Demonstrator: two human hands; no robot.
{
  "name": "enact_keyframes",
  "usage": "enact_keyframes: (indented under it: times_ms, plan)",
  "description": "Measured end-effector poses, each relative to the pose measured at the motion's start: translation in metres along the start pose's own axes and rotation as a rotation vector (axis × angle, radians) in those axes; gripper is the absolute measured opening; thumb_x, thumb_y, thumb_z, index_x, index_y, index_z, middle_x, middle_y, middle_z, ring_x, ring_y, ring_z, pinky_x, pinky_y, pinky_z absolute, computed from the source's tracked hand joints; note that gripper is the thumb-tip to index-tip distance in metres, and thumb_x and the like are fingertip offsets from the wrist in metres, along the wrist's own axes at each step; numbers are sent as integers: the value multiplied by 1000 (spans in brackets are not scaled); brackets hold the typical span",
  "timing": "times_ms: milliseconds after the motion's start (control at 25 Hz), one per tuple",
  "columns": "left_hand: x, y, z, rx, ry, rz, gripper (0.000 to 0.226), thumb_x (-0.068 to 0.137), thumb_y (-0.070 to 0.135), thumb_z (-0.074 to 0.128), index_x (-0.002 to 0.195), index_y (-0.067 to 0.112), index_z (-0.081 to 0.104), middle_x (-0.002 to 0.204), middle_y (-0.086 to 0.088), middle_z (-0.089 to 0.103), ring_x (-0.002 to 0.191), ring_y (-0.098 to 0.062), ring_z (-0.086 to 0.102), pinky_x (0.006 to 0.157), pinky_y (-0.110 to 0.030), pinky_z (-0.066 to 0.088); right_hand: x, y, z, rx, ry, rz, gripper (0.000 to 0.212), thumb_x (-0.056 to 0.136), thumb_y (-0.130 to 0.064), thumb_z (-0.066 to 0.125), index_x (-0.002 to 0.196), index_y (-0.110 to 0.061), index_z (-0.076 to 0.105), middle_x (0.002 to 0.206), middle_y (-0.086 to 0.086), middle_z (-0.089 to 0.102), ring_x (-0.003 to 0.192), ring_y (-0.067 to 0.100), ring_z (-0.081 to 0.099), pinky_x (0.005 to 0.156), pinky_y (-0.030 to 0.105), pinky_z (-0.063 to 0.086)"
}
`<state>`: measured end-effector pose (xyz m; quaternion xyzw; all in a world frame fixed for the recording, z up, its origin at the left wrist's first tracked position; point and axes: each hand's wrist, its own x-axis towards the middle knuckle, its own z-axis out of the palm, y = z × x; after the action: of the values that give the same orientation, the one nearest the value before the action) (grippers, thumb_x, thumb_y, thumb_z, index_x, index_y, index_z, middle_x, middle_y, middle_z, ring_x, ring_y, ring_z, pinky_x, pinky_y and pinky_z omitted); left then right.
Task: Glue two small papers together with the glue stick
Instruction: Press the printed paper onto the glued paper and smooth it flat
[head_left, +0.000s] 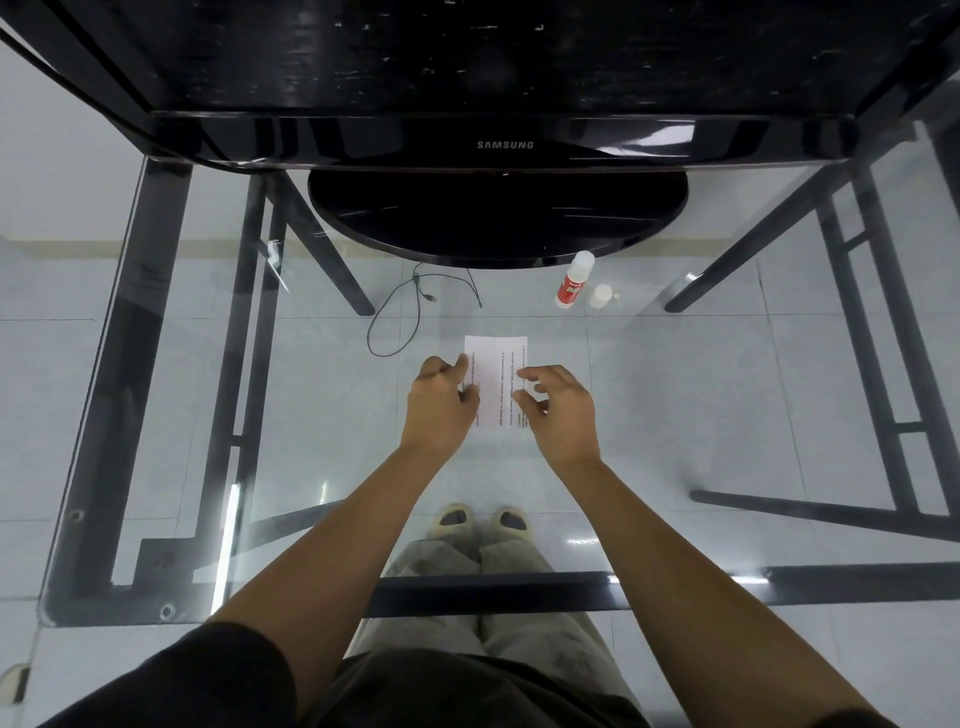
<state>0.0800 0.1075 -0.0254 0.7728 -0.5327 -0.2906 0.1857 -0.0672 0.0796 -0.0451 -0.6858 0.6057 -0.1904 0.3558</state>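
Head view. We look down on a glass-topped desk (156, 415) with a black frame. The paper (496, 364), white with printed lines running along its length, lies flat near the middle of the desk, in front of the person. We cannot tell whether it is one sheet or two stacked sheets.

The left hand (441, 405) is at the left edge of the paper, fingers curled, and pinches that edge between thumb and forefinger. The right hand (563, 410) covers the right near part of the paper. Its fingers are loosely bent, and thumb and forefinger are spread with their tips on the sheet. We cannot tell whether this hand grips the paper or only touches it.

The glue stick (573, 280), a white tube with a red label, stands beyond the paper to the right, just in front of the monitor base (498, 218). A small white cylinder (601, 296) stands just beside it. Both are well apart from the hands, and nothing lies between them and the paper.

A black monitor (675, 62) fills the far side of the desk. A thin black cable (395, 317) loops to the left of the paper.

Through the glass we see pale floor tiles (727, 395), light trousers (519, 613) and beige slippers (480, 522).

Legible writing: "SAMSUNG" on the monitor's lower bezel. The print on the paper and on the glue stick's label is too small to read.
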Motion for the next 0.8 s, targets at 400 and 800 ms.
enact_keyframes:
  times_ms: [400,800]
  plan:
    - [-5,-18,3,274,-57,123,52,92,24,54,139,9,37,124,-17,48,101,-31,57,82,-40,53,8,-4,-9,-291,-164,-127,38,91,-16,59,128,-12,53,135,10,44,118,26,46,98,33,45]
    - [11,-48,-9,716,-288,401,62,84,56,-8,138,29,-22,158,7,-3,144,-25,-5,111,-58,7,17,5,-16,-613,-402,-245,55,100,-33,33,148,-20,10,158,-3,3,145,23,-6,116,42,2]
